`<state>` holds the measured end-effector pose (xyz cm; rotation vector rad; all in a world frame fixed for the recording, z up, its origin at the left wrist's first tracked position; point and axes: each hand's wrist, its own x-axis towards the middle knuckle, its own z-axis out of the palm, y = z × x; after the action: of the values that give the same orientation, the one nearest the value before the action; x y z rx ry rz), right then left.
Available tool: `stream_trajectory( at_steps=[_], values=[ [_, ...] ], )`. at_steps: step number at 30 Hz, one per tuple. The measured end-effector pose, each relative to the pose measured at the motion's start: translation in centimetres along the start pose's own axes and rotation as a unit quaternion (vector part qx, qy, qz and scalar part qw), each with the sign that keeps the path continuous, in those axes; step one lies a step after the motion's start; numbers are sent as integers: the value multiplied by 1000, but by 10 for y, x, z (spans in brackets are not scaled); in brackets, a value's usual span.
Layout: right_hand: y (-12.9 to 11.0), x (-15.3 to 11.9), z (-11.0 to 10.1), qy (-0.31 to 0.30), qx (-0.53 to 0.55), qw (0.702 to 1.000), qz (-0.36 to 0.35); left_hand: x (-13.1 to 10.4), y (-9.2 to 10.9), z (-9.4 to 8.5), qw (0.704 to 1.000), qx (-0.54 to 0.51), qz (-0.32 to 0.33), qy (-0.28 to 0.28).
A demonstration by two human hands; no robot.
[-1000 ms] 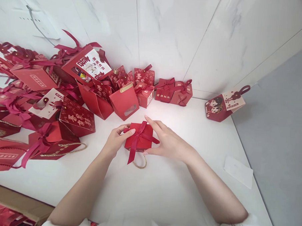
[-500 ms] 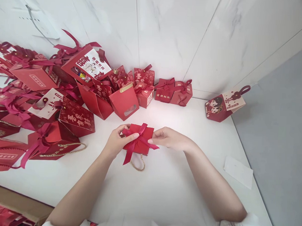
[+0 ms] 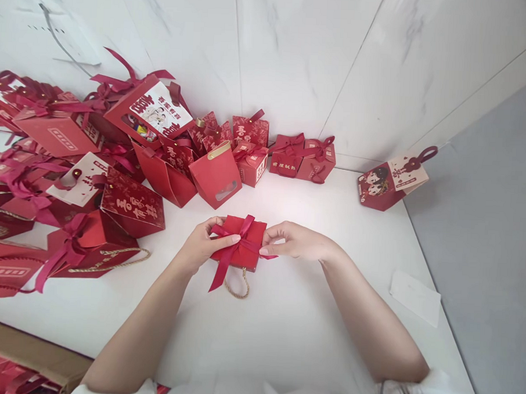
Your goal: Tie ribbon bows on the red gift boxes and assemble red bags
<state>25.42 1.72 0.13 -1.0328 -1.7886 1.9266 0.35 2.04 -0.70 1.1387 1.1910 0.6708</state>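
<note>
A small red gift box [image 3: 248,261] stands on the white table in front of me, with a crimson ribbon [image 3: 231,255] tied in a bow across its top. A twisted gold cord handle [image 3: 241,290] hangs from its near side. My left hand [image 3: 202,244] grips the box's left side, its thumb pressed on the ribbon's knot and its other fingers partly hidden behind. At the right edge, my right hand [image 3: 291,240] pinches a tail of the ribbon between thumb and forefinger.
Many red gift boxes crowd the table's left; one red box [image 3: 216,174] stands just beyond my hands. Two ribboned boxes [image 3: 302,158] sit against the marbled wall. A box with a loop handle [image 3: 379,184] is at the right, and a white card [image 3: 415,296] lies nearer. A carton [image 3: 33,355] is lower left.
My right hand has shifted from the box's corner onto the ribbon's right tail, which it now pinches. The left hand still holds the box, which has moved very slightly left.
</note>
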Motion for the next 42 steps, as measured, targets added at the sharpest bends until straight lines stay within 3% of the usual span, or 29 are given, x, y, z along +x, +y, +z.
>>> stream_trajectory(
  at_steps=[13,19,26,29,31,33,36,39,42],
  values=[
    [-2,-3,-2,1,-59,998,15,10,-5,-15,999,-31,22,21],
    [-3,-4,-2,0,-70,998,2,14,-8,-22,999,-47,-2,-4],
    [-9,-15,-5,13,-153,988,15,17,-10,-24,995,-83,56,25],
    [-17,-26,-5,70,-228,969,66,16,-7,-30,997,-26,70,25],
    [-20,-31,-5,144,-257,951,96,14,-5,-38,997,15,77,-13],
    [-20,-34,-5,183,-264,942,98,11,-5,-48,987,77,93,-110],
    [-12,-30,-6,139,-251,956,63,11,-12,-60,944,199,115,-238],
    [-1,-21,-5,69,-210,975,35,17,-24,-60,927,252,104,-256],
    [10,-8,-5,61,-138,988,21,22,-32,-50,939,222,105,-240]
  ],
)
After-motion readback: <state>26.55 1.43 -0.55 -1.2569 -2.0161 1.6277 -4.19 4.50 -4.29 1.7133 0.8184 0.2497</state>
